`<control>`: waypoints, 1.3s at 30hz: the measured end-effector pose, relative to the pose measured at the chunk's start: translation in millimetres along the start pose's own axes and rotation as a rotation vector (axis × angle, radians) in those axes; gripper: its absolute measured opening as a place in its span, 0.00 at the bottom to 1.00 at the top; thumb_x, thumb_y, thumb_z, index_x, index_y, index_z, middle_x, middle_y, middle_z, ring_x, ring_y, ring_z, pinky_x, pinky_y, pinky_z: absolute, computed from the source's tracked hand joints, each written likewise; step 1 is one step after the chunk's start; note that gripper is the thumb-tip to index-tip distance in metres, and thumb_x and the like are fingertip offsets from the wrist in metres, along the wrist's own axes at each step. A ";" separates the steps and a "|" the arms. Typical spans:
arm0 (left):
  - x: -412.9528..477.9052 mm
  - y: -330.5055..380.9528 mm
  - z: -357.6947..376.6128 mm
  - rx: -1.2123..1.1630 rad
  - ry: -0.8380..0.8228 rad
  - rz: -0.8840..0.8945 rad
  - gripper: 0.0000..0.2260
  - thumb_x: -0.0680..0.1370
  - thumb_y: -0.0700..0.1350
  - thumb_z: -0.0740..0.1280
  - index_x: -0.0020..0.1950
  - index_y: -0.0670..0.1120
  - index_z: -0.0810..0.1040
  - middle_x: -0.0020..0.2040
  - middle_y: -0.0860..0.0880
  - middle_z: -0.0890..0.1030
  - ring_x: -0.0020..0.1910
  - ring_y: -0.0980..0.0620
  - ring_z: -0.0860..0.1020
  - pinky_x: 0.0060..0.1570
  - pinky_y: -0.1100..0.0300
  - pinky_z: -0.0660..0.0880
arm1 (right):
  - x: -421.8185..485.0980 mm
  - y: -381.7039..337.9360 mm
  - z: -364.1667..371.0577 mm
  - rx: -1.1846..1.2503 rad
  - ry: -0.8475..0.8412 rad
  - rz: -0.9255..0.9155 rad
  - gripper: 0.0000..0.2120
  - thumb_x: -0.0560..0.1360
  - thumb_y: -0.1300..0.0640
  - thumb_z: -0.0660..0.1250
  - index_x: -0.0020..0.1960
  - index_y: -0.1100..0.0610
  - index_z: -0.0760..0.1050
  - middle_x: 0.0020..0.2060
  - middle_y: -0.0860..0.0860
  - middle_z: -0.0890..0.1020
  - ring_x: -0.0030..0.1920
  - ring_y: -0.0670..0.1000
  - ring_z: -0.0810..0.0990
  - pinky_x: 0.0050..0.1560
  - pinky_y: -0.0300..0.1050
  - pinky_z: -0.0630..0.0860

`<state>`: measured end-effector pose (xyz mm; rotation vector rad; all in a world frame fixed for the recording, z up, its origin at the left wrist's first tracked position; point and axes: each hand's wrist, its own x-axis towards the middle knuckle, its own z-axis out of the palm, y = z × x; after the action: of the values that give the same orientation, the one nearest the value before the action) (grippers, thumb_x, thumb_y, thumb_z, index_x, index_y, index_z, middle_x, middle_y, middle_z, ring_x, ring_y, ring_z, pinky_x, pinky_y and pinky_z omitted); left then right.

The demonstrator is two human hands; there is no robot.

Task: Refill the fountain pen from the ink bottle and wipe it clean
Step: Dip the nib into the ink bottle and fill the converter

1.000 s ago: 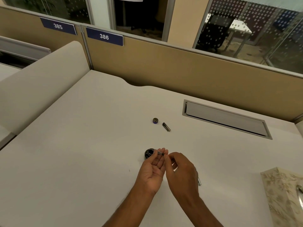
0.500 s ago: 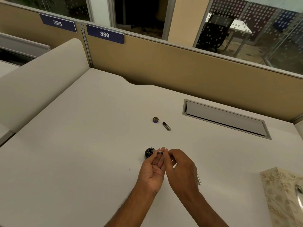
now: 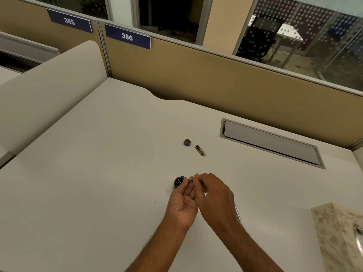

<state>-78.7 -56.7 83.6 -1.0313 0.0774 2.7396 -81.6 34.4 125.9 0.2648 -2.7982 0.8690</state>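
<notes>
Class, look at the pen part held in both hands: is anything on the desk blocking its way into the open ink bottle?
Nothing visible does. The pen part is pinched between the left hand and right hand right beside the open ink bottle. The bottle cap lies farther back, well clear.

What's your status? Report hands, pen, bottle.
Both hands, left and right, pinch pen part over open bottle. Cap set aside. Nothing blocking.

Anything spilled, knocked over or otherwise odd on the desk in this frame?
Nothing stands out. The ink bottle stands upright with no visible spill around it. Its cap and a pen part lie apart farther back. Both hands, left hand and right hand, hold a small pen piece beside the bottle.
</notes>
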 end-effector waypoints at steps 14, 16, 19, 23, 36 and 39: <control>-6.4 2.8 5.1 -0.073 -0.024 -0.038 0.11 0.84 0.40 0.64 0.61 0.35 0.80 0.49 0.36 0.87 0.43 0.41 0.88 0.39 0.47 0.86 | 6.5 -3.0 6.0 -0.109 -0.018 -0.011 0.10 0.81 0.51 0.67 0.43 0.53 0.80 0.36 0.46 0.81 0.36 0.48 0.79 0.35 0.47 0.79; -6.8 3.1 6.1 -0.073 -0.024 -0.043 0.10 0.84 0.40 0.64 0.57 0.35 0.81 0.45 0.37 0.88 0.40 0.41 0.89 0.37 0.48 0.86 | 7.8 -4.4 7.8 -0.109 0.006 -0.012 0.10 0.80 0.54 0.68 0.40 0.55 0.78 0.33 0.47 0.80 0.33 0.49 0.78 0.33 0.48 0.78; -6.9 3.5 7.5 -0.081 -0.014 -0.047 0.10 0.83 0.40 0.64 0.55 0.35 0.81 0.43 0.37 0.88 0.37 0.42 0.88 0.35 0.48 0.86 | 8.4 -5.5 10.2 -0.105 0.034 -0.007 0.12 0.78 0.59 0.70 0.37 0.56 0.76 0.30 0.48 0.78 0.30 0.49 0.75 0.29 0.47 0.75; -6.7 4.0 8.9 -0.101 0.001 -0.045 0.10 0.83 0.40 0.65 0.58 0.34 0.80 0.42 0.37 0.88 0.36 0.43 0.88 0.32 0.49 0.85 | 7.6 -6.3 13.5 -0.114 0.048 -0.029 0.13 0.77 0.61 0.71 0.35 0.56 0.75 0.29 0.47 0.77 0.29 0.47 0.72 0.28 0.41 0.70; -5.0 4.9 8.0 -0.013 0.047 -0.030 0.10 0.83 0.42 0.65 0.58 0.37 0.81 0.41 0.39 0.88 0.37 0.44 0.88 0.42 0.50 0.85 | 9.5 -8.6 12.6 -0.132 0.020 -0.019 0.12 0.77 0.62 0.70 0.36 0.56 0.76 0.30 0.49 0.78 0.30 0.51 0.76 0.29 0.48 0.76; -5.5 5.5 9.3 -0.022 0.049 -0.031 0.10 0.83 0.42 0.65 0.58 0.36 0.81 0.40 0.39 0.88 0.36 0.44 0.88 0.39 0.50 0.85 | 10.0 -9.2 12.5 -0.135 0.016 -0.027 0.11 0.76 0.64 0.71 0.36 0.57 0.76 0.30 0.50 0.78 0.29 0.51 0.76 0.28 0.48 0.76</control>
<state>-81.9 -61.8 94.1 -1.0968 0.0386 2.6935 -90.9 18.7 123.2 0.2727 -2.8154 0.6699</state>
